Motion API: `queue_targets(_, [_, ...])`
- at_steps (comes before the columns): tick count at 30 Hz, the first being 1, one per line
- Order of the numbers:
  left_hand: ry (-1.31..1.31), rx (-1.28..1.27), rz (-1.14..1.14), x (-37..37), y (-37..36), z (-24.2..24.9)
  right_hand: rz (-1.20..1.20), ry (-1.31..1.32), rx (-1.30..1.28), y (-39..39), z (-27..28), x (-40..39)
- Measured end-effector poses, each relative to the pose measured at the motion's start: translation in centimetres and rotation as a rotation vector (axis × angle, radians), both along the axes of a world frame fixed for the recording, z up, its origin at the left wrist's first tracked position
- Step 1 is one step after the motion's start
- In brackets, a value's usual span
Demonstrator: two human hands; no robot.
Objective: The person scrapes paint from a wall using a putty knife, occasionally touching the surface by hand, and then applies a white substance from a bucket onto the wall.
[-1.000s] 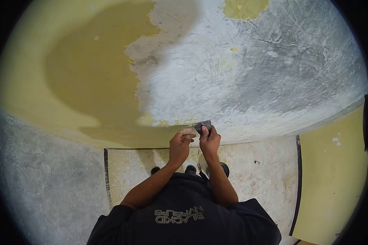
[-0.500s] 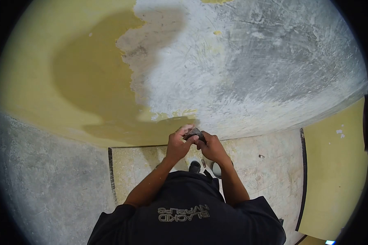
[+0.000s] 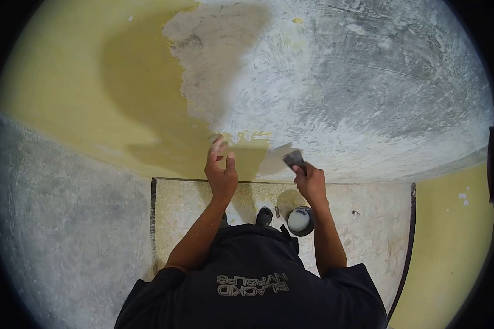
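My right hand (image 3: 312, 182) grips a dark, flat scraper (image 3: 293, 158), its wide blade angled up and left in front of the wall. Raised to the left of it, my left hand (image 3: 222, 172) has its fingers apart and holds nothing. Both hands are close to the lower part of the wall, which has yellow paint (image 3: 55, 98) on the left and a bare, scraped grey-white area (image 3: 357, 98) on the right. A ragged paint edge runs between the two.
Below my right hand stands a dark bucket (image 3: 307, 232) with pale contents. My shoe (image 3: 264, 216) is left of it, with a small object (image 3: 277, 211) between. Another small piece (image 3: 355, 213) lies on the tiled floor (image 3: 362, 241). A grey wall (image 3: 66, 219) flanks the left.
My hands were together at the scraper and have now parted. The left hand has let go and moved left; the right has carried the scraper to the right.
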State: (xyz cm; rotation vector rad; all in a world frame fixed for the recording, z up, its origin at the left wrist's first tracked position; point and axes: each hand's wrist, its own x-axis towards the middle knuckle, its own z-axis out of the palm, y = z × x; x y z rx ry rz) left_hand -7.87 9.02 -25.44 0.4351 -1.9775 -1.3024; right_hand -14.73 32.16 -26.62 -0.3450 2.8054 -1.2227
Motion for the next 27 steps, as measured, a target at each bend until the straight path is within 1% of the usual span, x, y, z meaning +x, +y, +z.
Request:
queue_targets(1, [-0.028, 0.0, -0.027, 0.3, -0.4, -1.2, 0.011, 0.001, 0.0, -0.3, 0.0, -0.5])
queue_targets(2, [-0.029, 0.001, -0.016, 0.1, -0.3, -1.8, -0.034, 0.128, -0.022, -0.9, -0.1, -0.9])
queue_targets(3, [0.008, -0.191, 0.01, -0.1, -0.1, -2.2, -0.079, 0.252, -0.044, -1.8, 0.2, -1.2])
queue_targets(4, [0.042, -0.383, 0.035, -0.2, 0.0, -2.2, -0.067, 0.248, -0.045, -2.5, 0.6, -1.4])
queue_targets(6, [-0.002, -0.375, 0.06, -1.2, 0.1, -1.8, -0.031, 0.385, 0.054, -4.1, 1.5, -1.7])
queue_targets(8, [-0.041, -0.36, 0.079, -2.5, -0.9, -1.3, -0.04, 0.427, 0.113, -4.8, 1.8, -2.3])
queue_targets(10, [-0.007, -0.519, 0.14, -3.3, -3.3, -0.8, -0.1, 0.47, 0.203, -5.1, 1.8, -2.2])
queue_targets(11, [-0.001, -0.513, 0.139, -3.5, -4.3, -0.3, -0.103, 0.477, 0.209, -5.2, 1.9, -2.2])
queue_targets(13, [-0.028, -0.523, 0.142, -3.7, -5.9, 0.6, -0.122, 0.403, 0.26, -5.6, 2.4, -2.0])
queue_targets(16, [-0.028, -0.47, 0.126, -4.3, -6.2, 1.0, -0.13, 0.41, 0.285, -7.6, 4.2, -1.4])
queue_targets(17, [-0.016, -0.467, 0.113, -4.4, -6.4, 1.2, -0.125, 0.372, 0.327, -7.7, 4.7, -1.2])
queue_targets(19, [-0.086, -0.478, 0.07, -4.2, -6.6, 1.2, -0.158, 0.349, 0.352, -7.6, 4.6, -1.0])
queue_targets(20, [-0.075, -0.465, 0.059, -4.6, -7.3, -0.5, -0.166, 0.323, 0.374, -7.6, 4.6, -1.0])
queue_targets(22, [-0.397, -0.348, -0.145, -5.9, -9.0, -5.6, -0.182, 0.347, 0.397, -8.0, 5.1, -0.9])
queue_targets(24, [-0.378, -0.334, -0.145, -6.5, -8.7, -6.7, -0.19, 0.361, 0.422, -8.0, 5.0, -0.6])
queue_targets(26, [-0.367, -0.331, -0.145, -6.6, -8.4, -7.2, -0.223, 0.382, 0.366, -7.8, 4.0, -0.6])
queue_targets(27, [-0.389, -0.408, -0.1, -6.5, -8.4, -6.8, -0.231, 0.381, 0.368, -7.9, 3.7, -0.5])
